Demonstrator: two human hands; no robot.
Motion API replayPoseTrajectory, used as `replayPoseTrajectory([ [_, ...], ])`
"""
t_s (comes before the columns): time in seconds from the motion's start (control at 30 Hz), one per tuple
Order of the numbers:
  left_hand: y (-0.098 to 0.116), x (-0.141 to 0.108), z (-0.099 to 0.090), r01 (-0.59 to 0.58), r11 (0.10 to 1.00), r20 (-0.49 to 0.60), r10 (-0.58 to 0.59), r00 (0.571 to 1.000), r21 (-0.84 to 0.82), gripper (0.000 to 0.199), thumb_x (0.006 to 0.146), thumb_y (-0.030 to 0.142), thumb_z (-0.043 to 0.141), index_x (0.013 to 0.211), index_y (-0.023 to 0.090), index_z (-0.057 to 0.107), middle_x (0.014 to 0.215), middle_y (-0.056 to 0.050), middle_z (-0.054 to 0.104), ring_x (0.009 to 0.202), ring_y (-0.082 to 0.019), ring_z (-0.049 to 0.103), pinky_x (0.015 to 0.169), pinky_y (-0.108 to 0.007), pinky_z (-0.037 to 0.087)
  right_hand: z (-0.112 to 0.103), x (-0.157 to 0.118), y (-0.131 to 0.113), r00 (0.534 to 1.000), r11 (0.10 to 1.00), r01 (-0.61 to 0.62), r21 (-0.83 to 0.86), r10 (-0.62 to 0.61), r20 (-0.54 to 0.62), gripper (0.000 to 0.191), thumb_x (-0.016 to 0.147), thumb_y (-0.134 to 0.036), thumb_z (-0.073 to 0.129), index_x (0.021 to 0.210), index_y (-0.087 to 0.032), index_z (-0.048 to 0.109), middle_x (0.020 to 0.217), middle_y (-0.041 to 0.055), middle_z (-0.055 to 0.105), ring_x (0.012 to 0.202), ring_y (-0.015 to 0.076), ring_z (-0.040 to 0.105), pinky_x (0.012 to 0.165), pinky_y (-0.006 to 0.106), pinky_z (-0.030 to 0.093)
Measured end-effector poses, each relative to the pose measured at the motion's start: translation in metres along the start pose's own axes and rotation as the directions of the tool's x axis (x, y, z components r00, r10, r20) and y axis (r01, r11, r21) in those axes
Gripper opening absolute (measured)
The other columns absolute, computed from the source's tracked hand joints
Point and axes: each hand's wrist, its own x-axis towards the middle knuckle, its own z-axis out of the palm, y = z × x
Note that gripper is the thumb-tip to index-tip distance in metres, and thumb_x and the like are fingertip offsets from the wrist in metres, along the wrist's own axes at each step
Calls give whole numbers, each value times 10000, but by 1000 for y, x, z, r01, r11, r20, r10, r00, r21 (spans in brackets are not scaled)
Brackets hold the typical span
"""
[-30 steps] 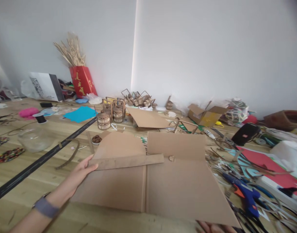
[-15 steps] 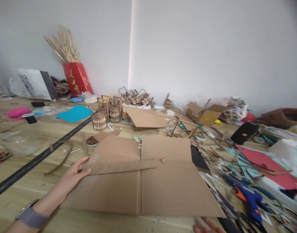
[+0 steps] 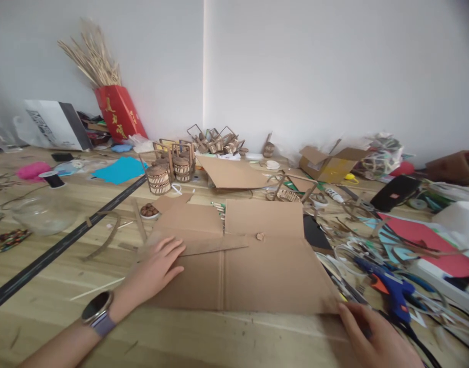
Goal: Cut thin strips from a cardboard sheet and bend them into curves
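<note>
A large brown cardboard sheet (image 3: 268,276) with a centre crease lies flat on the wooden table. My left hand (image 3: 158,268) rests over its left part, fingers spread, on a long, tapering cardboard strip (image 3: 215,244). My right hand (image 3: 372,327) is at the sheet's lower right corner, with thumb and fingers closed on that corner. A small brown piece (image 3: 260,236) sits near the sheet's upper crease, right of the strip's tip.
Small woven baskets (image 3: 159,179) stand behind the sheet. A blue glue gun (image 3: 391,291) and cables lie at the right, near red paper (image 3: 429,245). At the left are a glass bowl (image 3: 45,212) and a black strip (image 3: 66,244). An open box (image 3: 330,166) stands farther back.
My left hand has moved right, from the strip's left end onto its top. My right hand has come up from the bottom edge to the sheet's corner. The view has shifted slightly.
</note>
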Motion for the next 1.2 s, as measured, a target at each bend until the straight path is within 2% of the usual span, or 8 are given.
replayPoseTrajectory([
  [0.1, 18, 21, 2, -4, 1000, 71, 3, 997, 8, 437, 939, 328, 561, 1350, 180, 567, 1371, -110, 596, 1300, -294, 494, 1071, -459, 433, 4, 8, 5, 970, 964, 195, -181, -217, -113, 432, 809, -578, 421, 874, -234, 674, 946, 126, 739, 898, 314, 687, 850, 464, 508],
  [0.2, 26, 35, 5, 7, 1000, 119, -4, 993, -27, 385, 947, 255, 511, 1312, 160, 590, 1279, -121, 641, 1171, -282, 577, 996, -434, 483, 9, 3, 10, 948, 912, 243, -330, -296, -120, 397, 869, -500, 391, 903, -220, 671, 931, 134, 726, 856, 311, 676, 812, 462, 504],
  [0.43, 24, 38, 18, -62, 967, 94, 87, 992, -247, 340, 946, 275, 438, 1194, 168, 644, 1145, -102, 639, 1074, -245, 598, 943, -394, 511, 3, -36, 23, 965, 832, 124, -541, -228, -129, 364, 919, -381, 450, 1114, -146, 647, 1040, 153, 709, 943, 319, 646, 806, 435, 490],
  [0.67, 86, 42, 18, -179, 932, 145, 234, 961, -315, 321, 977, 297, 460, 1224, 195, 638, 1183, -93, 617, 1099, -226, 578, 969, -387, 501, 6, -36, 30, 958, 821, 130, -557, -250, -144, 339, 911, -366, 513, 1108, -126, 650, 1000, 150, 715, 881, 304, 638, 816, 431, 490],
  [0.8, 122, 47, 25, -269, 931, 166, 315, 935, -247, 520, 919, 476, 601, 1353, 193, 560, 1398, -138, 531, 1285, -300, 477, 1048, -478, 448, 6, -33, 21, 957, 838, 148, -526, -256, -139, 357, 906, -406, 530, 1114, -140, 643, 986, 143, 708, 879, 301, 638, 799, 427, 493],
  [0.9, 136, 52, 26, -326, 937, 210, 346, 914, -127, 686, 836, 552, 684, 1401, 198, 524, 1447, -159, 506, 1298, -344, 474, 1050, -518, 438, 6, -29, 11, 954, 852, 183, -491, -274, -120, 356, 923, -416, 499, 1134, -162, 634, 1007, 135, 706, 924, 304, 640, 813, 430, 488],
  [1.07, 147, 57, 22, -439, 897, 266, 411, 872, 52, 664, 860, 522, 668, 1374, 119, 549, 1392, -234, 550, 1252, -364, 551, 994, -462, 489, -2, -3, 7, 964, 893, 232, -386, -263, -29, 319, 935, -279, 409, 1127, -173, 642, 1029, 113, 736, 942, 254, 676, 821, 370, 503],
  [1.2, 151, 58, 22, -521, 839, 303, 461, 834, 156, 612, 920, 497, 589, 1371, 86, 549, 1340, -282, 573, 1210, -393, 593, 897, -443, 540, -16, 34, 9, 983, 863, 183, -472, -176, 58, 308, 928, -244, 413, 1060, -187, 685, 1034, 117, 747, 956, 263, 684, 809, 362, 490],
])
